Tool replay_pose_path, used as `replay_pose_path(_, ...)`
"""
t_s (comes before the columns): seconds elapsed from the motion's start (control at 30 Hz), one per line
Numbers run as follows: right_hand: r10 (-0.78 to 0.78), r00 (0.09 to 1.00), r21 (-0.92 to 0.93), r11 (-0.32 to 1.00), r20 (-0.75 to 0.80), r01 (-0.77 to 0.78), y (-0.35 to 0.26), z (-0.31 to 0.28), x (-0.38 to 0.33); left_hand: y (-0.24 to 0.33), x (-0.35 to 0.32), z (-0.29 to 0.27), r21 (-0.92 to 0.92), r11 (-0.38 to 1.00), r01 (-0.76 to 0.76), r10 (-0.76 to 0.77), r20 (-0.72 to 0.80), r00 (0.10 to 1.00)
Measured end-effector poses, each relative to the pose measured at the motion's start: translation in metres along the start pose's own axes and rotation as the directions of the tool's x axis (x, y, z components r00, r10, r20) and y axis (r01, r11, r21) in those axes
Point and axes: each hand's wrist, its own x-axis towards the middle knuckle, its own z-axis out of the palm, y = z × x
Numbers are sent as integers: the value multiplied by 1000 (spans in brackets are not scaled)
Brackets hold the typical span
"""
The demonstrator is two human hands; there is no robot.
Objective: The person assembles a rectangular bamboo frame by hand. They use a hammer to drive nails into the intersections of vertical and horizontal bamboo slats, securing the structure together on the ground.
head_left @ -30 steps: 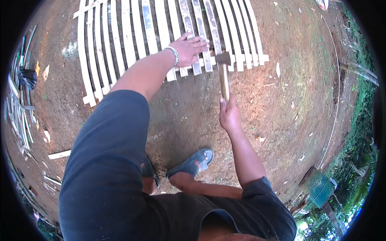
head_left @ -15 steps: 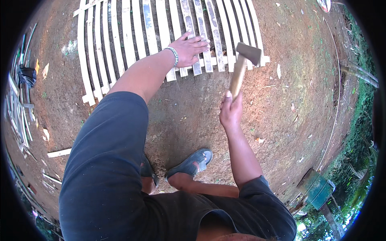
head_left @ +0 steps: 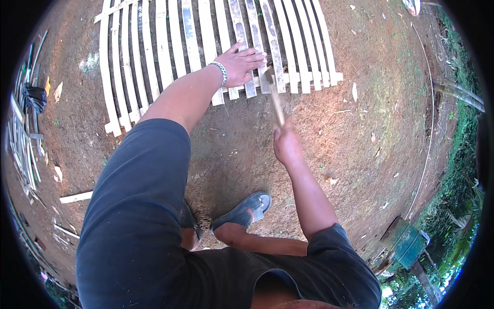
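A panel of pale wooden slats point(head_left: 208, 36) lies on the ground, its slats crossing a rail point(head_left: 328, 77) near the close end. My left hand point(head_left: 242, 67), with a bracelet at the wrist, rests flat on the slats with fingers stretched to the right. Gripped in my right hand point(head_left: 289, 144) is a hatchet with a pale wooden handle point(head_left: 278, 110) and a dark metal head point(head_left: 269, 76). The head is over the slat ends, just beside my left fingertips. Whether it touches the wood I cannot tell; any nail there is too small to see.
Bare brown soil surrounds the panel. My sandalled foot point(head_left: 242, 211) stands behind it. A loose strip of wood point(head_left: 76, 197) and a pile of thin sticks point(head_left: 23, 139) lie left. At lower right is a green container point(head_left: 406, 244), with grass beyond.
My right hand has swung the hatchet left and down, from right of the panel's end onto the slat ends beside my left hand. The left hand has stayed in place.
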Motion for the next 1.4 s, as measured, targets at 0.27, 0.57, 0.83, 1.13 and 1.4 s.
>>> replay_pose_path(0.27, 8, 954, 298, 951, -301, 86, 21, -17, -13, 7, 8, -11, -73, 997, 38, -38, -7, 999)
replay_pose_path(0.57, -2, 960, 225, 972, -281, 68, 40, 12, -5, 32, 44, -8, 10, 1000, -26, 26, 10, 1000)
replay_pose_path(0.83, -65, 827, 465, 801, -559, 376, 43, -5, 6, 30, 44, -13, 43, 999, -23, 22, 38, 999)
replay_pose_path(1.13, 41, 971, 288, 957, -234, 28, 25, -3, 11, 27, 46, -20, 23, 999, -31, 30, 48, 998)
replay_pose_path(1.4, 54, 999, 85, 995, 3, -54, 26, 4, 15, 32, 44, -18, -2, 1000, -26, 26, 51, 998)
